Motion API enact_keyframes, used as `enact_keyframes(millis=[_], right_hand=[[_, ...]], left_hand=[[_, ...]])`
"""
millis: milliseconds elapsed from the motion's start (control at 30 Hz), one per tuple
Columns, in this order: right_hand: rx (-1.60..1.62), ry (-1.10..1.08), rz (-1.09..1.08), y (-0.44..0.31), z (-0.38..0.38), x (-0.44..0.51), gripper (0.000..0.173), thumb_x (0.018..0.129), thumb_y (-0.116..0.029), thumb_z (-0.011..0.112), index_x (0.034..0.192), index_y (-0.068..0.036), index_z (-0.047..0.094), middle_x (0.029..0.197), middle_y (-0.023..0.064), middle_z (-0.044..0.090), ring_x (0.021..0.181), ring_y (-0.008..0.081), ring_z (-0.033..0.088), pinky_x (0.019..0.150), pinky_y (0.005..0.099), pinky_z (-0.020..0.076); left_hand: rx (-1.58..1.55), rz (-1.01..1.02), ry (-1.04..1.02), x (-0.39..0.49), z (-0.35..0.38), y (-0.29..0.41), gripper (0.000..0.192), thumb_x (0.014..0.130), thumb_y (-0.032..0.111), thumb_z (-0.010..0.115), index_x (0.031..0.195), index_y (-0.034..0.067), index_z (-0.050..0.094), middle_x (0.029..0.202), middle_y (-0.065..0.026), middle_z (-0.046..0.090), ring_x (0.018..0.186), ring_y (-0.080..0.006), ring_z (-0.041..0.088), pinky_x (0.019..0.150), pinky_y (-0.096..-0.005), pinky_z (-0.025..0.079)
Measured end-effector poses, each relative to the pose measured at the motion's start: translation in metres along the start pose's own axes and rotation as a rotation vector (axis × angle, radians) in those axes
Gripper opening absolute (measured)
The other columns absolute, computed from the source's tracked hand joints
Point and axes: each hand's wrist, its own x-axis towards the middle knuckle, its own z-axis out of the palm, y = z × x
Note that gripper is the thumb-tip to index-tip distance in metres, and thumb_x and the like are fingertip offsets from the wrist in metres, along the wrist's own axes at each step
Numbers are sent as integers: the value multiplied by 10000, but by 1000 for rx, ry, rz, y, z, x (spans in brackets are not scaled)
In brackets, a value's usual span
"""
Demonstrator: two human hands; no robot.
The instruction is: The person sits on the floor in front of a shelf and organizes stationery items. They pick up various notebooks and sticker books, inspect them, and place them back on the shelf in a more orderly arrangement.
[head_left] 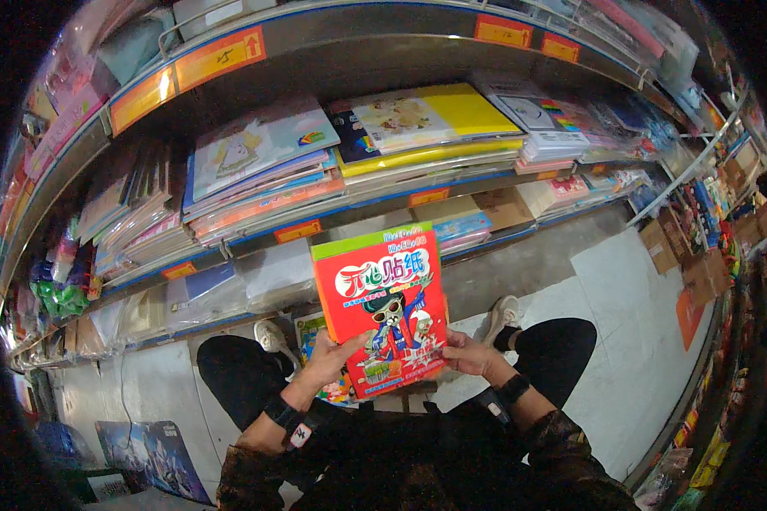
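Observation:
A stack of thin sticker books is held up in front of me, the top one red with a cartoon figure in sunglasses. My left hand grips its lower left edge, thumb on the cover. My right hand closes on the lower right edge. Green and orange edges of other books show behind the red one. Partly hidden beneath the stack and my left hand is another colourful printed book or sheet, low near the floor.
Ahead stand shelves with piles of wrapped drawing pads, a yellow-covered pad and orange price tags. A low shelf holds more pads. Cardboard boxes are at the right. A dark printed poster lies at lower left.

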Motion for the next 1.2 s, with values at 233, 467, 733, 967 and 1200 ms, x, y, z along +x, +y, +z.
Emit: enact_keyframes(millis=[233,467,733,967,1200], right_hand=[[-106,-52,-94,-13,12,6,506,760,-66,608,1201,2,371,1067,175,542,906,303,582,742,373,512],[-104,2,-181,-16,32,1,450,745,-50,615,1137,26,407,1014,202,557,886,323,579,761,419,500],[3,-131,-152,-17,32,-6,539,767,-137,620,1211,-32,333,1085,201,517,933,355,554,761,479,489],[144,-34,-346,-11,39,5,597,794,-272,581,1267,-84,270,1205,162,434,1062,406,452,822,516,444],[-439,38,-262,-48,39,-14,681,719,-180,686,1256,-45,290,1228,129,420,1053,217,483,866,424,429]], left_hand=[[274,198,-173,-11,16,53,343,744,106,658,1058,37,538,1014,-35,574,910,-106,519,814,-284,434],[486,-229,-596,-3,-5,52,568,709,229,703,1175,40,439,1087,-66,535,962,-143,494,838,-290,425],[560,-94,-471,-2,-7,46,586,716,311,682,1171,42,429,1115,-98,527,986,-198,499,834,-321,423],[587,235,-580,-6,9,76,578,764,359,626,1188,36,401,1089,-106,507,884,-195,531,744,-322,455],[397,22,-429,-8,-2,62,334,805,261,598,1034,32,514,710,-30,576,644,-109,548,587,-260,463]])
